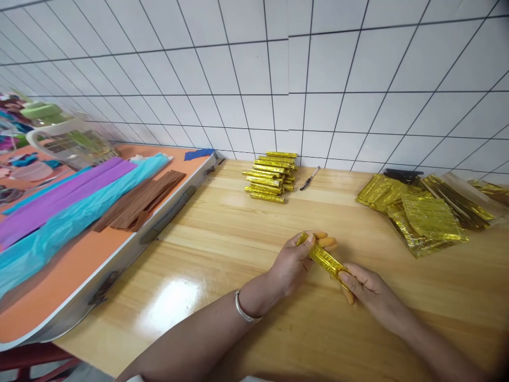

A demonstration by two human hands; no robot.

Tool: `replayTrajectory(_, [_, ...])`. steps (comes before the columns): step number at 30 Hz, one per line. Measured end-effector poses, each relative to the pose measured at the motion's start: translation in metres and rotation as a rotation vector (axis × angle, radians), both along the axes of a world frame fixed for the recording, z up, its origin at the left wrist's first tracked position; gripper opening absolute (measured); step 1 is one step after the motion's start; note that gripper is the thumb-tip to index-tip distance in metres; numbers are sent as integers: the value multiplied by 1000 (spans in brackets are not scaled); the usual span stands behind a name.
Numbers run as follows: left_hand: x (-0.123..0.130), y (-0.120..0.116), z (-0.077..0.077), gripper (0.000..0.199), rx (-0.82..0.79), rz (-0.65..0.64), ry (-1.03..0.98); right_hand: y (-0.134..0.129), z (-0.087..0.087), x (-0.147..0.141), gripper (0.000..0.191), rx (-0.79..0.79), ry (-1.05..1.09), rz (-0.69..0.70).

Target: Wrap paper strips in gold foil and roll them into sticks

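Observation:
A narrow folded strip of gold foil (326,261) is stretched at a slant between my two hands, above the wooden table. My left hand (294,260) pinches its upper end with the thumb on top, some fingers showing behind it. The lower end is gripped by my right hand (363,284), thumb over the foil and fingertips underneath. Farther back, near the wall, lies a stack of gold foil rolls (270,175). Flat gold foil sheets (427,217) lie in a loose pile to the right.
A pen (309,179) lies beside the stack. Left stands an orange-topped table (131,254) with a pale rim, bearing purple crepe paper (67,199), blue crepe paper (91,217), brown crepe paper (143,201) and a bottle with a green lid (42,112). A tiled wall (254,69) closes the back.

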State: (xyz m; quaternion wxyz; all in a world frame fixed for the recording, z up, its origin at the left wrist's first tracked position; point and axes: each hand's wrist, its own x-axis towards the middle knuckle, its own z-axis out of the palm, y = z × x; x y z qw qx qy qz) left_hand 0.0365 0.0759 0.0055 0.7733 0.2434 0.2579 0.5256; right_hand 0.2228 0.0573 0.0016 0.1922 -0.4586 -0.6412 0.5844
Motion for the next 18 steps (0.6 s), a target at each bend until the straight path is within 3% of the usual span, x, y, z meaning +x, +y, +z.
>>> replayTrajectory(3, [-10, 9, -3, 36, 48, -52, 69, 3, -1, 7, 33, -3, -3, -5])
replayTrajectory(7, [-23, 20, -9, 36, 137, -143, 305, 9, -2, 18, 34, -20, -26, 0])
replayTrajectory(11, [-26, 24, -11, 34, 209, -144, 510, 12, -3, 22, 35, -3, -52, -10])
replayTrajectory(18, [-23, 23, -8, 36, 218, -134, 533, 15, -4, 26, 37, 34, -77, 3])
